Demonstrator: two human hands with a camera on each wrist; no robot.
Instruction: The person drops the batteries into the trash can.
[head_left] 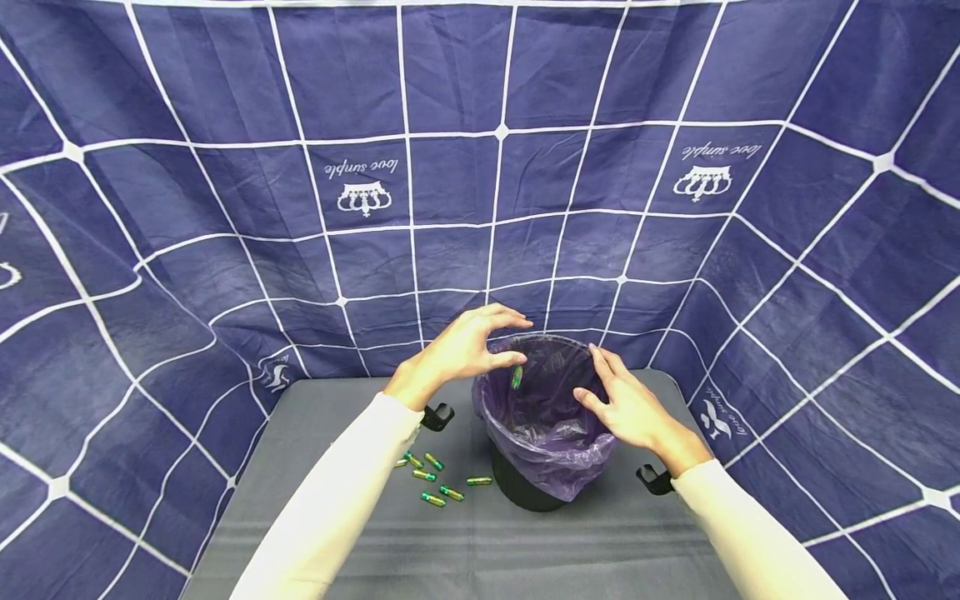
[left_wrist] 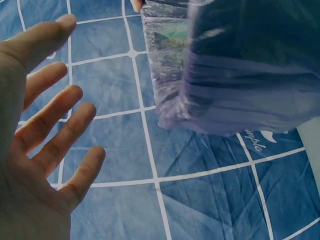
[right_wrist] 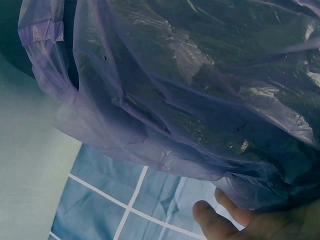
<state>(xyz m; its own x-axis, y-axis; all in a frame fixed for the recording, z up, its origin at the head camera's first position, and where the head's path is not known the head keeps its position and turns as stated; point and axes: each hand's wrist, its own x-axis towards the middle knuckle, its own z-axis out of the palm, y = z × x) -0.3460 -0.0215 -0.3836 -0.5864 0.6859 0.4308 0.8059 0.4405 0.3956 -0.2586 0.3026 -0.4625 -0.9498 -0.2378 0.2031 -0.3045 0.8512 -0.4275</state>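
My left hand [head_left: 468, 343] is over the left side of a black bin [head_left: 531, 492] lined with a purple bag [head_left: 570, 467]. Its thumb and fingers are spread apart, with nothing between them in the left wrist view. Just below that thumb, a green-and-gold battery [head_left: 517, 377] shows against the bag's inside. At the bin's right side, my right hand [head_left: 633, 408] has its fingertips right at the rim, fingers extended, while the thumb reaches over the opening. In the right wrist view the bag [right_wrist: 150, 125] covers part of this hand [right_wrist: 280, 222].
Several more green-and-gold batteries [head_left: 452, 493] lie scattered on the grey table [head_left: 375, 542], left of the bin. Blue cloth [head_left: 450, 183] with white grid lines rises behind and along both sides. A black wrist mount [head_left: 656, 480] sits by each wrist.
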